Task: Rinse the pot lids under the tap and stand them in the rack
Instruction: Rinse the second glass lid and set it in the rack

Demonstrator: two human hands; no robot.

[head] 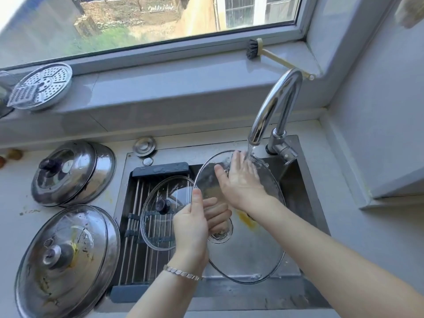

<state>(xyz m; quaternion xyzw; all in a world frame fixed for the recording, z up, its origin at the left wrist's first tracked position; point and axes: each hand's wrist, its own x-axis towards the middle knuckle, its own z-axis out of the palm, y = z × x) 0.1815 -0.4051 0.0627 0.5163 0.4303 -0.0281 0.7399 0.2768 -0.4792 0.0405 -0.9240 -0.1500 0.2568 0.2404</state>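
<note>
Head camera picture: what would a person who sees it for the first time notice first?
First, the large glass lid held tilted over the sink, with water from the tap running onto it. The left hand grips its edge, and the right hand lies flat on the glass under the stream. Next, the two steel lids on the counter at left.

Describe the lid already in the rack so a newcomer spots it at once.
Start at the sink; its left half holds a rack of metal bars. The glass lid lies on those bars, dark knob up. Unlike the glass lid being rinsed, no hand touches it.
</note>
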